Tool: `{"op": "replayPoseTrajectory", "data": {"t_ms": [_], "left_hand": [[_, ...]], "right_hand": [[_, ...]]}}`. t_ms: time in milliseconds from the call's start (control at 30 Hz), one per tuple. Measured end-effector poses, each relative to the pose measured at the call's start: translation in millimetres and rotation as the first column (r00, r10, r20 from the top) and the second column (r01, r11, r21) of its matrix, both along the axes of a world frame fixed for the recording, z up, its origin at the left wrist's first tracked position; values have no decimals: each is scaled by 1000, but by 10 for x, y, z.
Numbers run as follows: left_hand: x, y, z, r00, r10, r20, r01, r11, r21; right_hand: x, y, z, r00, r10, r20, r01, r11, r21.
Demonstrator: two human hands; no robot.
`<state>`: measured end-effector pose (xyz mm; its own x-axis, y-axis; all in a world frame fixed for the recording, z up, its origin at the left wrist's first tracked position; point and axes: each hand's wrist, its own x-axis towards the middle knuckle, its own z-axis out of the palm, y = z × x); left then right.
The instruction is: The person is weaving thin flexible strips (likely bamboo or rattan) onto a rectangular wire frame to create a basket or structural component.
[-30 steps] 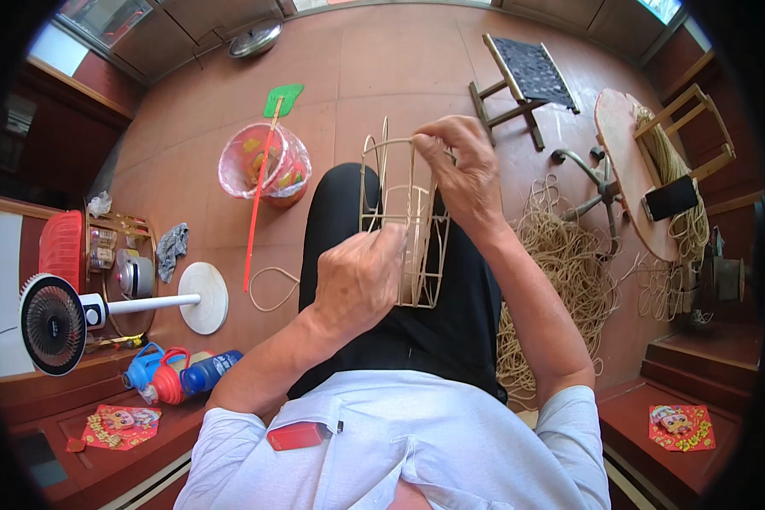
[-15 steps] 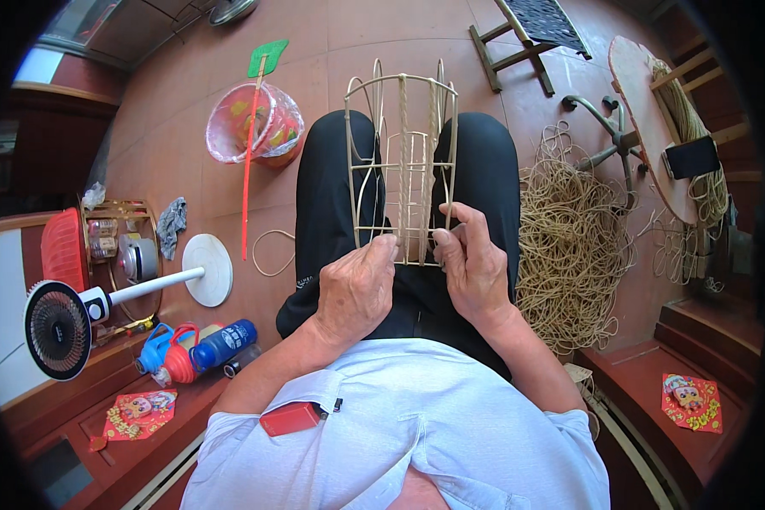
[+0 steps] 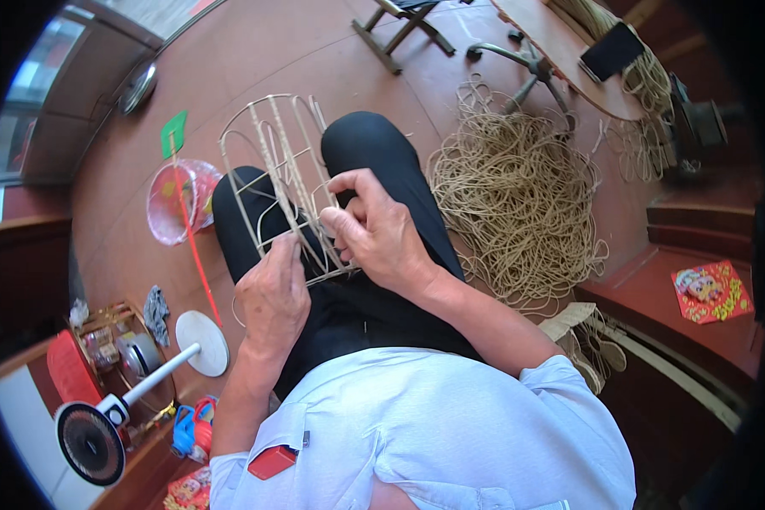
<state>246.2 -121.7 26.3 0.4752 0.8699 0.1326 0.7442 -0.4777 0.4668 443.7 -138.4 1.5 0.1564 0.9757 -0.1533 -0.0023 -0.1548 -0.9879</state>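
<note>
A pale cylindrical openwork frame of thin rods, with cord wound along some uprights, rests tilted between my thighs. At its near end, my left hand has thumb and fingers pinched on the frame close to the rim. My right hand is at the frame's right side, fingers curled and thumb drawn in toward them. Whatever lies between those fingertips is too small to make out.
Tangled tan cord is heaped on the floor at right. A lined bucket with a red-handled green swatter stands left, above a white fan. A folding stool and a wheeled base are at the far side.
The whole view has turned, so the frame and my knees now appear farther left and tilted. My right hand has shifted up along the frame's side; my left stays at the near rim.
</note>
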Motion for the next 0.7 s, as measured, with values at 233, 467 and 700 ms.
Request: {"op": "replayPoseTrajectory", "data": {"t_ms": [233,467,700], "left_hand": [[-34,-123,5,998,58,-20,-58,998,4],[-19,-86,59,997,35,-65,-39,997,-63],[-21,-95,89,995,44,-91,-52,994,-96]], "right_hand": [[654,-300,-219,929,-363,-69,362,932,-23],[1843,-1218,-2436,598,-81,797,329,932,-152],[2000,-1117,-2986,687,99,720,288,872,-395]]}}
